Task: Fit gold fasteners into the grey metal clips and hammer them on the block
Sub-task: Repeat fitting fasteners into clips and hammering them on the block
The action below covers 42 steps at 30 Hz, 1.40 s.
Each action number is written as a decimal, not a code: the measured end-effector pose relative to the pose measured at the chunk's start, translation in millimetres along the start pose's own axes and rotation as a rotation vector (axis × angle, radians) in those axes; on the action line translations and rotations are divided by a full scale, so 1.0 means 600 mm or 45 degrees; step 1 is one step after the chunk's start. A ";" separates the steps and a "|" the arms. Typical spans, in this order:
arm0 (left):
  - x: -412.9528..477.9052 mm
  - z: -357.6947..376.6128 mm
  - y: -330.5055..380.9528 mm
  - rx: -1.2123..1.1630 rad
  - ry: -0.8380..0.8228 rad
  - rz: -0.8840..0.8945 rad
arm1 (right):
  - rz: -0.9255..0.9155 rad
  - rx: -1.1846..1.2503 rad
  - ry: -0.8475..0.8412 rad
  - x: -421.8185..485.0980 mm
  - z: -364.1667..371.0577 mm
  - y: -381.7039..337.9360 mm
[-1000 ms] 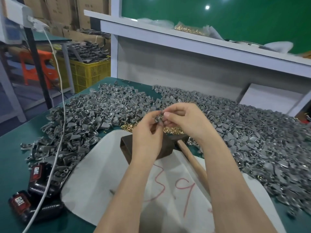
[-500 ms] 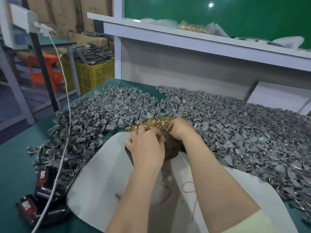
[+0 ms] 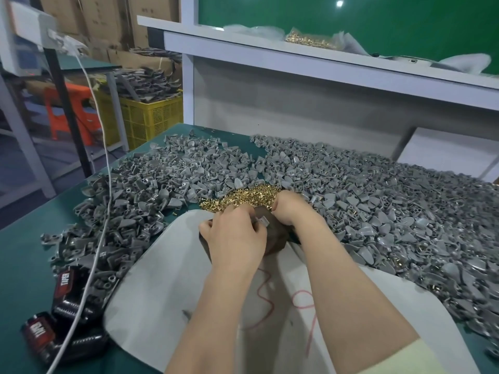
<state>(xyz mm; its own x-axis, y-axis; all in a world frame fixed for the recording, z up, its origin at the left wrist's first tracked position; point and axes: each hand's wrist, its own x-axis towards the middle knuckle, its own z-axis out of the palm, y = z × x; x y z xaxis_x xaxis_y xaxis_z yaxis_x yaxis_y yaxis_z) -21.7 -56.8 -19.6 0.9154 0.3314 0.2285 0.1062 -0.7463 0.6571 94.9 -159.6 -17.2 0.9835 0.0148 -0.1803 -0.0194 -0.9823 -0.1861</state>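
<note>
Green wall [image 3: 378, 25] behind white shelf [image 3: 324, 67]; cardboard boxes [image 3: 108, 17], yellow crate [image 3: 151, 117] left.

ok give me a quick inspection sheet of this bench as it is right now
surface: green table, white sheet with red marks under the arms
job's things: brown block on the sheet; gold fasteners piled just behind it; grey clips heaped left, behind and right
clutter: dark red-labelled containers at the near left edge
grips: left hand curled on a single clip over the block; right hand curled by the fastener pile, contents hidden
cables: white cable crosses the left clip heap
surroundings: yellow crate, orange stool, shelf bearing a bag of gold parts
</note>
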 end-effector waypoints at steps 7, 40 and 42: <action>0.001 0.002 -0.002 0.053 -0.008 0.013 | -0.012 0.036 -0.010 -0.007 0.000 0.002; 0.020 0.061 0.059 -0.018 -0.210 0.241 | -0.121 1.108 0.664 -0.134 0.008 0.090; 0.022 0.060 0.063 -0.038 -0.200 0.219 | -0.111 1.151 0.661 -0.133 0.010 0.090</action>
<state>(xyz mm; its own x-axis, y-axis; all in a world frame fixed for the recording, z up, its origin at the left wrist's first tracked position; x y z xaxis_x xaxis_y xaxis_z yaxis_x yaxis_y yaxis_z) 8.4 -101.4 -17.6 0.9685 0.1051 0.2256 -0.0660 -0.7656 0.6399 14.3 -212.6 -18.9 0.9401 -0.2134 0.2660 0.1388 -0.4731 -0.8700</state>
